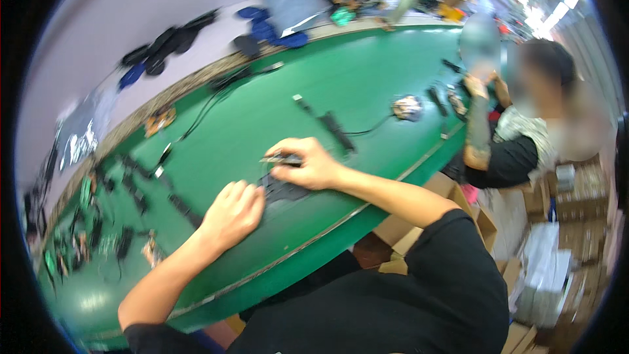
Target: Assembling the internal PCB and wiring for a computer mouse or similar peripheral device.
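My right hand [308,164] pinches a small dark piece with a lighter metallic edge [285,158], held just above the green work surface. Its exact kind is too blurred to make out. My left hand [234,212] is closed, knuckles up, a little nearer to me and to the left; whatever its fingertips grip is hidden. A dark flat piece [287,190] lies on the surface under my right hand and beside my left fingers. What looks like a thin wire runs between the two hands.
Black cables [335,132] with pale connectors lie across the green table [367,72]. Several cable bundles and small parts [98,223] crowd its left end. A ledge behind holds blue pads [262,29] and bags. At right sits a co-worker [524,137]; cardboard boxes [580,203] stand beyond.
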